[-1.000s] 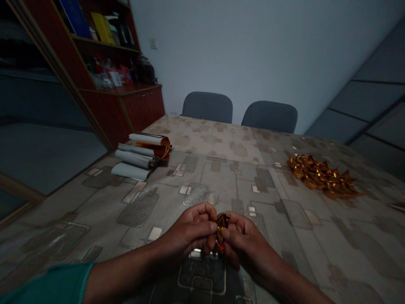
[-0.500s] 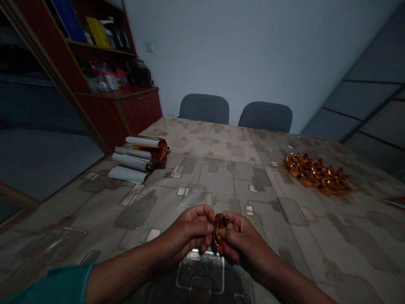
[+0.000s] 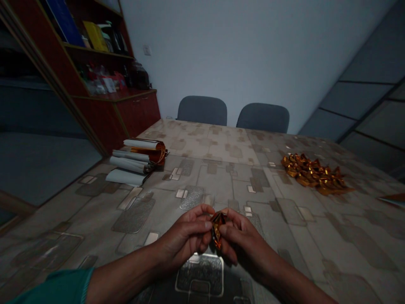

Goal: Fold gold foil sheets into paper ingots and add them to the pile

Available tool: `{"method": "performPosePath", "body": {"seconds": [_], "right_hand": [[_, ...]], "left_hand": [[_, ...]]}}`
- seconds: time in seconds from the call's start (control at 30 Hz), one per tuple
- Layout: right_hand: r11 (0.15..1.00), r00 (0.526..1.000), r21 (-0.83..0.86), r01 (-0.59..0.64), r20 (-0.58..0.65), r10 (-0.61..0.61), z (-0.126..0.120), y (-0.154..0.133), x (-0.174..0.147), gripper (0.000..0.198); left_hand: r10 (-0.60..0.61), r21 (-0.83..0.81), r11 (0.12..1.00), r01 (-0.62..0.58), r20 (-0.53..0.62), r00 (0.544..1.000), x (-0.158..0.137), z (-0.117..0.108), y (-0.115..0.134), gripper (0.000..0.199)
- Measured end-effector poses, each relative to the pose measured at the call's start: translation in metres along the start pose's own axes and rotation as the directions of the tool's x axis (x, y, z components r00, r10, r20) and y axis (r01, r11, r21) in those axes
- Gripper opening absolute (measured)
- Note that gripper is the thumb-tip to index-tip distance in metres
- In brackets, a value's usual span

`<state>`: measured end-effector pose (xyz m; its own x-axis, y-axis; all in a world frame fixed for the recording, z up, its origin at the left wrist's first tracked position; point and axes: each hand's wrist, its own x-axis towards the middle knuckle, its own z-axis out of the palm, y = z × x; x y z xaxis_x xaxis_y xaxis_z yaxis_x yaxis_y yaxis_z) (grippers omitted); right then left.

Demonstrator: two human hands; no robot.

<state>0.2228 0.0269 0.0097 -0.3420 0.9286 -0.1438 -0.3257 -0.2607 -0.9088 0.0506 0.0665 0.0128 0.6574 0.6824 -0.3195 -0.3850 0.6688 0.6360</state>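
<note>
Between my two hands, above the near part of the table, is a small folded gold foil paper ingot (image 3: 217, 231), shiny and creased. My left hand (image 3: 190, 231) pinches its left side with thumb and fingers. On the other side my right hand (image 3: 238, 234) grips it, the thumb lying across the foil. Parts of the ingot are covered by the fingers. A cluster of similar folded gold foil ingots (image 3: 316, 174) lies on the table at the right. To the left sits a stack of bent paper sheets (image 3: 136, 162), pale on one face and gold on the other.
The table (image 3: 218, 169) has a patterned cover. A piece of gold foil paper (image 3: 392, 199) lies at the far right edge. Two grey chairs (image 3: 202, 110) stand behind the table, against the wall. A red-brown cabinet (image 3: 139, 112) with filled shelves is at the back left.
Both hands keep their hold on the ingot; its folds now show a little more between the fingers. The whole view has shifted slightly.
</note>
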Motion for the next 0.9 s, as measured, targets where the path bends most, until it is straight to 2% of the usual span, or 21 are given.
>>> {"method": "performPosePath", "body": {"seconds": [0.17, 0.3, 0.37, 0.5, 0.7, 0.9], "right_hand": [[1.000, 1.000, 0.012, 0.027, -0.015, -0.027, -0.004, -0.002, 0.001, 0.033], [1.000, 1.000, 0.007, 0.006, -0.029, -0.005, -0.006, -0.003, 0.002, 0.054], [1.000, 0.998, -0.023, 0.021, -0.050, -0.022, -0.007, -0.004, 0.002, 0.058], [0.987, 0.994, -0.135, 0.087, -0.055, -0.095, -0.010, -0.007, 0.000, 0.043], [0.966, 0.994, -0.243, 0.084, -0.042, -0.097, -0.016, -0.012, -0.002, 0.037], [0.976, 0.992, -0.185, 0.112, -0.043, -0.122, -0.016, -0.018, -0.004, 0.027]], "left_hand": [[0.010, -0.049, 0.999, -0.013, -0.057, 0.998, 0.002, -0.001, 0.001, 0.034], [0.001, -0.059, 0.998, -0.004, -0.055, 0.998, 0.003, -0.004, 0.001, 0.034], [-0.019, -0.074, 0.997, 0.016, -0.036, 0.999, 0.003, -0.004, 0.001, 0.032], [-0.058, -0.109, 0.992, 0.062, 0.039, 0.998, 0.001, 0.000, 0.004, 0.030], [-0.124, -0.147, 0.979, 0.138, 0.099, 0.987, -0.002, -0.001, 0.007, 0.033], [-0.140, -0.073, 0.986, 0.148, 0.110, 0.984, -0.003, -0.006, 0.004, 0.036]]}}
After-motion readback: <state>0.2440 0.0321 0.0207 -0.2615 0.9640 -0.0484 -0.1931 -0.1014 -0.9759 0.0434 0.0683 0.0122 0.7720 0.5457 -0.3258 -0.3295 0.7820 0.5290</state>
